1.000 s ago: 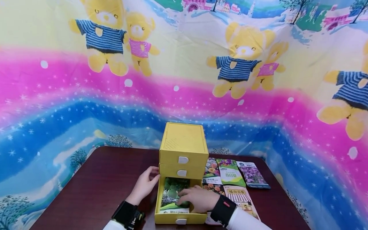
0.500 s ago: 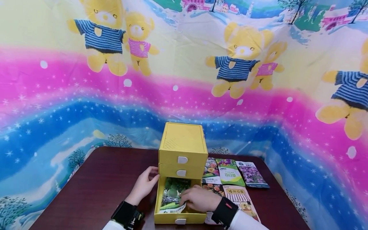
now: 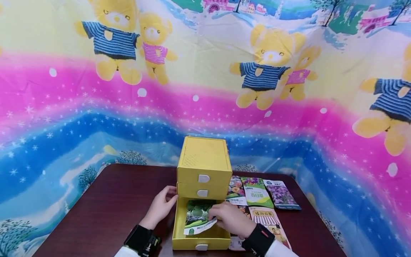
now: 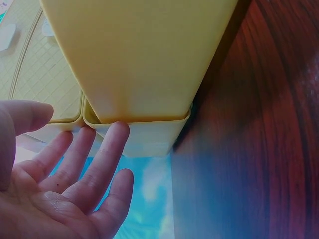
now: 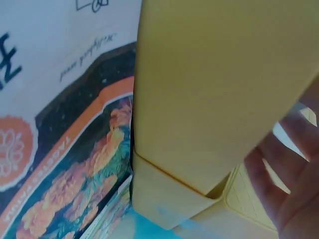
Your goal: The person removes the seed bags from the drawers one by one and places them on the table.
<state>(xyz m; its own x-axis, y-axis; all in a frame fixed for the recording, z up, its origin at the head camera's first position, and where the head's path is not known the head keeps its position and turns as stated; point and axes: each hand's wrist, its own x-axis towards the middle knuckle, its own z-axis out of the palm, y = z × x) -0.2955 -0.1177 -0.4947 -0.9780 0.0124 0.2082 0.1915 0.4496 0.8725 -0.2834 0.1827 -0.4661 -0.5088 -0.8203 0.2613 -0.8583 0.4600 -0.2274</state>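
A yellow chest of drawers (image 3: 205, 151) stands on the table, its bottom drawer (image 3: 183, 243) pulled out toward me. My right hand (image 3: 234, 219) reaches over that drawer and pinches the right edge of a green seed packet (image 3: 196, 214). The packet's near end is tilted up above the drawer floor. At the left of the chest, my left hand (image 3: 162, 207) has its fingertips against the casing's front edge; in the left wrist view its fingers (image 4: 102, 174) are spread and nearly straight. The drawer's side hides part of my right hand in the right wrist view.
Right of the chest lie several seed packets, among them a zinnia packet (image 3: 258, 194), a purple-flowered one (image 3: 282, 194) and a sunflower one (image 3: 269, 223). An orange-flowered packet (image 5: 70, 194) lies close along the drawer's side. A bear-print curtain (image 3: 199, 71) hangs behind the table (image 3: 122, 200).
My right hand has taken hold of the green seed packet's edge, lifted its near end and shifted it to the right within the drawer. My left hand has stayed in place.
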